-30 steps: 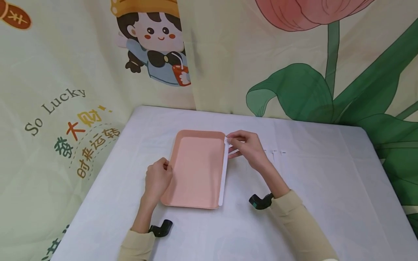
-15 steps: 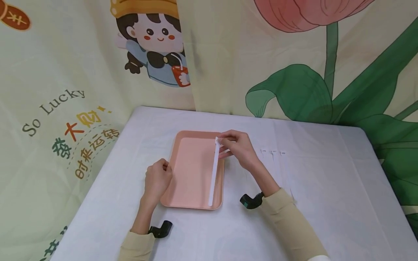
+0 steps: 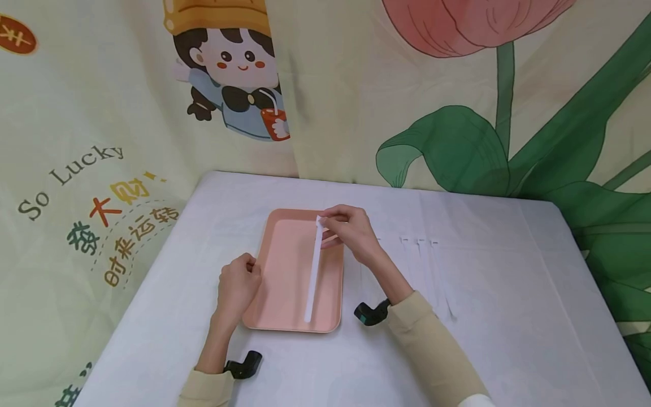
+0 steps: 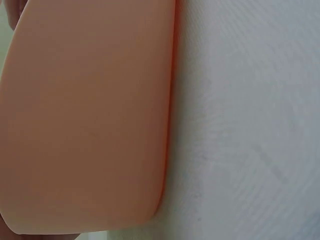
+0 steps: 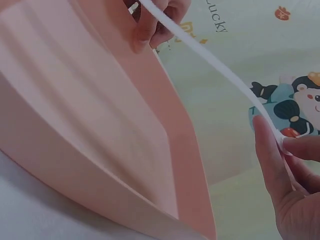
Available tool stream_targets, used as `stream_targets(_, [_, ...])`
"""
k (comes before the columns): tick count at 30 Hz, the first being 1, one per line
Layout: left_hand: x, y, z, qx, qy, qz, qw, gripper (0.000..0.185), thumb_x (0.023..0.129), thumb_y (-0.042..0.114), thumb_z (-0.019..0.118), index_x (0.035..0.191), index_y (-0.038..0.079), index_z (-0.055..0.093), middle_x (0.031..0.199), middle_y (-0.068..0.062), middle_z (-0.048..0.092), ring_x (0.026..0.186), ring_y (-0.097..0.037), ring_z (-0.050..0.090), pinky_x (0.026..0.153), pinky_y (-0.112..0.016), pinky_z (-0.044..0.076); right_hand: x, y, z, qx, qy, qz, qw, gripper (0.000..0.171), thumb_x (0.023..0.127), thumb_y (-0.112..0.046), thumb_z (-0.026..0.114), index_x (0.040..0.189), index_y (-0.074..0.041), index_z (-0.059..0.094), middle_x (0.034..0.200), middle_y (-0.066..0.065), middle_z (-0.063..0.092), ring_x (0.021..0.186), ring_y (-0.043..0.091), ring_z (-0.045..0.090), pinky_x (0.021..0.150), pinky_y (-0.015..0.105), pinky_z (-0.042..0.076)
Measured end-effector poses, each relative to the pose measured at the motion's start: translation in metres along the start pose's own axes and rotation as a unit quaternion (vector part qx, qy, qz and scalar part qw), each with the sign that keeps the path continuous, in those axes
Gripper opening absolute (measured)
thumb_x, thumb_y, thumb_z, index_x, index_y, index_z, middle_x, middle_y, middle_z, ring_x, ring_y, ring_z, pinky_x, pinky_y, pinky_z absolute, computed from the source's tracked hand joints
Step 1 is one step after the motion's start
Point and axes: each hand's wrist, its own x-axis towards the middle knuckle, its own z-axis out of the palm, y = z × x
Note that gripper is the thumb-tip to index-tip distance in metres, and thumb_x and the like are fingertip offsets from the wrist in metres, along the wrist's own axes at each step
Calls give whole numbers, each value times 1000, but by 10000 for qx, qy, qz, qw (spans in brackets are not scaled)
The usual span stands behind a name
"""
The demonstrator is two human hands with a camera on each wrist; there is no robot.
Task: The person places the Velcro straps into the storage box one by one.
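A pink rectangular tray [image 3: 290, 271] lies on the white table; its outer wall [image 4: 90, 115] fills much of the left wrist view. My left hand [image 3: 238, 285] holds the tray's left rim, the fingers curled at the edge. Over the tray, my right hand [image 3: 351, 232] pinches a long white cable tie [image 3: 313, 277] by its head end between thumb and fingers. In the right wrist view the cable tie [image 5: 210, 57] slants past the tray's rim, its head partly hidden by the right thumb [image 5: 302, 149].
Several similar white cable ties [image 3: 420, 242] lie on the white tablecloth [image 3: 508, 316] right of the tray, hard to make out against it. A printed curtain [image 3: 335, 113] hangs behind the table's far edge.
My right hand has carried the cable tie leftward, from the tray's right rim to over its inside. The left hand keeps its hold on the tray. The head view has shifted slightly.
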Motion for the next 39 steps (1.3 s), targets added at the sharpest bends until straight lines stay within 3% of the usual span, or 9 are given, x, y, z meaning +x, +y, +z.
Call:
stream_targets(8, [-1, -3, -3, -55, -104, -138, 9998, 15, 94, 1, 55, 98, -8, 68, 79, -18, 69, 57, -20, 59, 50, -30, 46, 10, 6, 14, -33, -40, 159, 9999, 18, 97, -5, 66, 113, 3, 68, 96, 15, 72, 80, 38, 73, 70, 46, 62])
stream_targets(15, [-3, -5, -4, -24, -158, -111, 9998, 15, 95, 0, 55, 98, -8, 67, 78, -17, 68, 56, -20, 59, 48, -28, 45, 15, 14, 24, -46, -42, 235, 9997, 19, 98, -7, 67, 115, 2, 68, 98, 16, 73, 71, 24, 73, 80, 56, 59])
stream_targets(32, [0, -4, -4, 6, -214, -17, 9998, 14, 95, 1, 55, 96, -6, 66, 76, -14, 68, 56, -18, 59, 49, -29, 46, 32, 28, 42, 92, 40, 360, 9993, 17, 96, -4, 67, 111, 5, 69, 98, 18, 74, 68, 21, 73, 73, 49, 62])
stream_targets(39, [0, -3, -4, -121, -140, 1, 9998, 13, 96, 0, 55, 94, -6, 66, 76, -15, 68, 56, -18, 58, 49, -29, 45, 35, 27, 50, 138, -36, 322, 9994, 16, 96, -3, 68, 109, 5, 69, 88, 16, 72, 68, 23, 72, 81, 59, 58])
